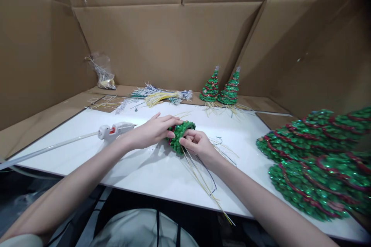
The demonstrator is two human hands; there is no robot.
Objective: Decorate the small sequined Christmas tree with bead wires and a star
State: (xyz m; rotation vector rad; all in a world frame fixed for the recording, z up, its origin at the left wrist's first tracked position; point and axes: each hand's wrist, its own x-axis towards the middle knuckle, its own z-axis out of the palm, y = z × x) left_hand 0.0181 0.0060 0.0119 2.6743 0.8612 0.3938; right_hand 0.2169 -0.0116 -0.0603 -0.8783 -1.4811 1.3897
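Green beaded tree [176, 144], one, lay on its side at the centre of the white table [139, 173], its open base toward three o'clock. Your left hand [153, 130] held it, fingers over the top, thumb against the side. Your right hand [198, 144] was narrow at the base, fingers partly inside; what they pinched, I cannot tell. One glue gun [117, 130] lay at nine o'clock, two small trees [210, 89] stood at one, and several larger trees [307, 181] sat toward three.
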